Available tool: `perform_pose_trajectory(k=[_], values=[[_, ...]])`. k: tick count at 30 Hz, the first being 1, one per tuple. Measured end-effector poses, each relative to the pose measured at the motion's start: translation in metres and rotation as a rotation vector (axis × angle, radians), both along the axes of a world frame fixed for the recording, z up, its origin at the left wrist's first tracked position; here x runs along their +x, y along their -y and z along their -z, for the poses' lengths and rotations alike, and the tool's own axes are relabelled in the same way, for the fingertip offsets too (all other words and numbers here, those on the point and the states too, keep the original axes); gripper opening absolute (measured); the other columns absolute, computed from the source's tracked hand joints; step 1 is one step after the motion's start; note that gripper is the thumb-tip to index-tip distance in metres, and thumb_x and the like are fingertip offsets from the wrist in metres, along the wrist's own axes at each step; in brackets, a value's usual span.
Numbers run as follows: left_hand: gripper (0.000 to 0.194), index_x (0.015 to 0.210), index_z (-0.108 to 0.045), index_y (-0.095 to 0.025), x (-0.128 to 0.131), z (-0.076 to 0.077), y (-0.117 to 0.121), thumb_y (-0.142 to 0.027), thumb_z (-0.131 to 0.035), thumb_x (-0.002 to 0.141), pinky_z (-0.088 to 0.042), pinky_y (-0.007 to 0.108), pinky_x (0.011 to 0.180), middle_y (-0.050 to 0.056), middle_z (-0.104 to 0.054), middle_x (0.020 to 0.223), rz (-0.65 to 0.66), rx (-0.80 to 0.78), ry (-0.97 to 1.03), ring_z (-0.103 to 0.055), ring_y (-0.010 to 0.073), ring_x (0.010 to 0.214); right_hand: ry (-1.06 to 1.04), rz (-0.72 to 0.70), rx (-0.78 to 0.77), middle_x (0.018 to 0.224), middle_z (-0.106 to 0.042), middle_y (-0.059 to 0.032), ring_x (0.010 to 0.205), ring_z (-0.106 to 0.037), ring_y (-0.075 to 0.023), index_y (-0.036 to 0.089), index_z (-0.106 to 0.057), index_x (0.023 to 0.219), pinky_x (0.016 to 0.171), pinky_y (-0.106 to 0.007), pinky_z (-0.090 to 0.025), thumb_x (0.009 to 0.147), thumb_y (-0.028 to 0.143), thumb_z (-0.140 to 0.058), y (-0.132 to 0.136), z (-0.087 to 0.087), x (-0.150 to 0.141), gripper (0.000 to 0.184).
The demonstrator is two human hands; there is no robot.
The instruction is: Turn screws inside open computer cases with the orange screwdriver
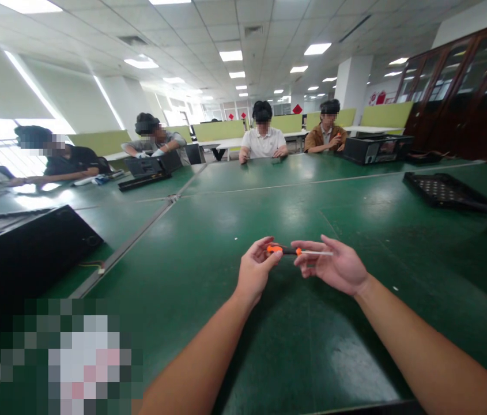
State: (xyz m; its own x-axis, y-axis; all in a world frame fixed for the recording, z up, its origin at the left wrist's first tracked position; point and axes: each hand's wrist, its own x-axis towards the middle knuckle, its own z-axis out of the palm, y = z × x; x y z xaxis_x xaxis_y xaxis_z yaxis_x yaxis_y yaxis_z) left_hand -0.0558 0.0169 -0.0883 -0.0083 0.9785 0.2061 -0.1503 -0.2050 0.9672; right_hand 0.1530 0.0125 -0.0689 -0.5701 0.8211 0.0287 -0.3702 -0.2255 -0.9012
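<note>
One screwdriver (290, 251), with an orange-and-black handle and a pale metal shaft, is up in front of me over the green tabletop (200, 282). My left grip (255, 268) is clamped on the orange end of its handle, thumb on the near side and fingers curled beyond. My right grip (335, 263) is loose, the fingers apart and slightly bent; the shaft runs across in front of them, and I cannot tell whether it touches them. The screwdriver is nearly level, its tip pointing to my right.

Off to my left sits a large black casing (31, 253). Well over to my right lies a black perforated panel (446, 191). Across from me, a person in a white shirt (264, 141) has both hands at the far edge, and a person in a brown top (318, 141) sits beside a black computer case (358, 151). Farther left, a person in grey (174, 140) leans over a dark case (144, 167).
</note>
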Motion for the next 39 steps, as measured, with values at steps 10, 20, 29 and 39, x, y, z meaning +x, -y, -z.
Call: perform_pose_trajectory(k=[10,20,29,39], values=[[0.019,0.082,-0.076,-0.02,0.01,-0.001,0.022,-0.038,-0.074,0.075,-0.048,0.027,0.071,0.002,-0.072,0.073,0.382,0.254,-0.769,-0.064,0.0178,0.071,0.113,-0.115,0.193,0.079,-0.065,-0.0036,0.056,-0.054,-0.0129,0.015,-0.061,0.127,0.057,-0.027,-0.043,0.074,0.037,-0.077,0.002,0.005,-0.003,0.06],[0.018,0.082,-0.071,-0.017,0.006,-0.013,0.019,-0.032,-0.077,0.073,-0.048,0.029,0.077,0.005,-0.067,0.086,0.084,0.283,-0.523,-0.062,0.0176,0.08,0.151,0.103,0.217,0.071,-0.065,-0.0001,0.059,-0.051,-0.0097,0.019,-0.076,0.083,0.055,-0.023,-0.038,0.067,0.03,-0.084,-0.003,0.009,-0.001,0.021],[0.027,0.084,-0.074,-0.014,0.0,-0.009,0.01,-0.04,-0.073,0.076,-0.047,0.025,0.059,0.003,-0.07,0.072,-0.032,0.114,-0.331,-0.057,0.0123,0.057,0.107,0.214,0.228,0.082,-0.066,-0.0011,0.072,-0.056,-0.0123,0.022,-0.074,0.098,0.066,-0.026,-0.044,0.077,0.036,-0.077,-0.01,0.022,-0.012,0.025],[0.012,0.083,-0.077,-0.022,0.007,-0.009,0.018,-0.032,-0.075,0.077,-0.047,0.026,0.071,0.003,-0.066,0.079,0.095,0.42,-0.696,-0.061,0.0157,0.075,0.135,0.204,0.312,0.083,-0.071,-0.0026,0.079,-0.062,-0.0159,0.021,-0.078,0.088,0.076,-0.029,-0.046,0.074,0.03,-0.08,-0.004,0.017,-0.011,0.017]])
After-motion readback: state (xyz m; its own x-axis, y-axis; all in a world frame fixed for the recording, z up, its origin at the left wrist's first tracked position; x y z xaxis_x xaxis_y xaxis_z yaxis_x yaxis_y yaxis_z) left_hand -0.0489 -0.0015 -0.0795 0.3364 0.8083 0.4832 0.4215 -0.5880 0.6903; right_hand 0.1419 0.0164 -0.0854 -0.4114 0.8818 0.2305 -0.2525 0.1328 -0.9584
